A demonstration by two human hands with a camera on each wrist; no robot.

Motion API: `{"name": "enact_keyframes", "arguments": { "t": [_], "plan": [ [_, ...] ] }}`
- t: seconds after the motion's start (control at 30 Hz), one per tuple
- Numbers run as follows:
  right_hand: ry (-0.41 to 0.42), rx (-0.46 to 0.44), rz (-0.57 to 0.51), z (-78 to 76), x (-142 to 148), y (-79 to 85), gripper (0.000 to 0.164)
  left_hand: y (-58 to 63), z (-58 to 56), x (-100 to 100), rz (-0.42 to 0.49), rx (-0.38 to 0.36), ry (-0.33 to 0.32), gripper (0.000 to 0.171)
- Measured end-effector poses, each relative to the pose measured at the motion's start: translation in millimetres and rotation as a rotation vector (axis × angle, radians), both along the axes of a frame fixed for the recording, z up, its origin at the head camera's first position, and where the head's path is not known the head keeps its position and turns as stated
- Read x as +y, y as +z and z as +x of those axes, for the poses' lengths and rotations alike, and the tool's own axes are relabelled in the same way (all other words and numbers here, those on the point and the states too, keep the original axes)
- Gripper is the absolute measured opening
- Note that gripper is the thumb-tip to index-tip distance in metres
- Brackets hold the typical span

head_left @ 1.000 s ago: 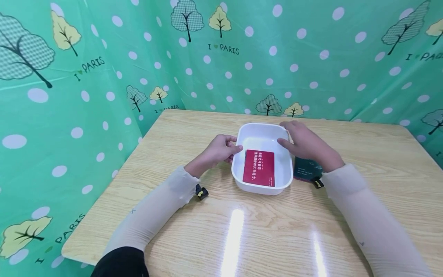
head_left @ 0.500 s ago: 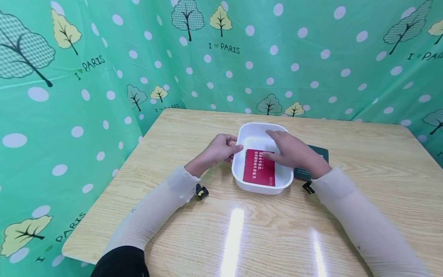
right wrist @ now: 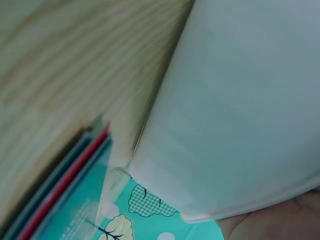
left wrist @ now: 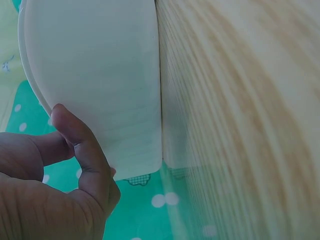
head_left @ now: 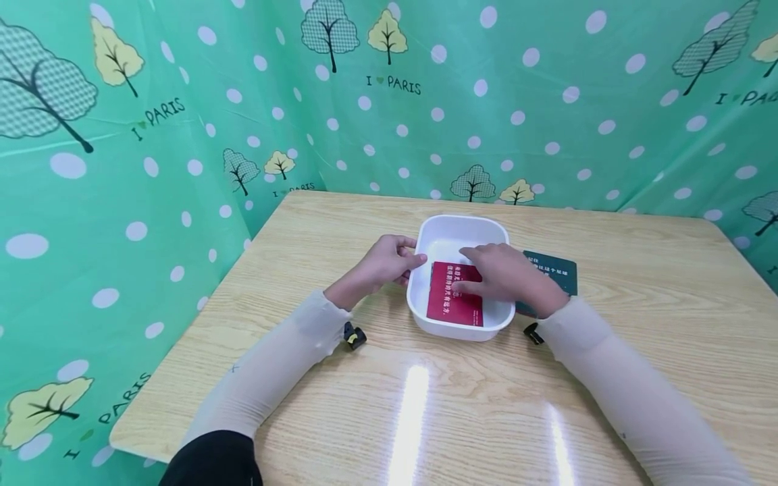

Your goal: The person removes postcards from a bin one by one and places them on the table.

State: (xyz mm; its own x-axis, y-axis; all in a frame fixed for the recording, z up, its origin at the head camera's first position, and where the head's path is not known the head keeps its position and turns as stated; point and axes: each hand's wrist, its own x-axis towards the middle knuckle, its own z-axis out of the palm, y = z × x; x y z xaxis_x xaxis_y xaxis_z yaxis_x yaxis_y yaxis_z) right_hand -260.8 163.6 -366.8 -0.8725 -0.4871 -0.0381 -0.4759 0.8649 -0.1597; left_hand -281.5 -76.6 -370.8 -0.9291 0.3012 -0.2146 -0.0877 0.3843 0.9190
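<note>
1. From my station I see the left hand [head_left: 389,260] at the left long side of a white, round-cornered rectangular tray [head_left: 452,332]. Its thumb and bent fingers pinch the tray's rim, and the forearm slants up from the lower left in a pale sleeve [head_left: 267,378] with a black cuff.
2. In my left wrist view, the fingers [left wrist: 92,155] curl at the rim and along the smooth outer wall.
3. I have the right hand [head_left: 501,273] over the tray's right side, palm down, its wrist crossing the right rim. Thumb and fingers stand apart, pointing left; I cannot tell whether they touch anything below.
4. The red, rectangular booklet with white lettering [head_left: 440,304] lies flat inside the tray, in the near half, partly under the right hand.
5. Just right of the tray, a dark green booklet stack [head_left: 556,270] lies on the pale wood-grain tabletop [head_left: 340,405], partly hidden by the right hand; my right wrist view shows a red layer between green ones.
</note>
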Motion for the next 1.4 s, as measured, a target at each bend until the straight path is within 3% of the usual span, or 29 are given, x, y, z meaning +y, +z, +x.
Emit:
{"name": "enact_keyframes", "arguments": {
  "t": [0.37,1.4],
  "plan": [
    [0.012,-0.022,0.109,-0.4,-3.7,-2.6,0.089,0.9,0.4,-0.5,0.015,-0.008,0.004,0.043],
    [-0.019,0.007,0.041,0.7,-3.0,-4.2,0.091,-0.3,0.6,1.6,0.009,0.007,0.002,0.04]
  ]
}}
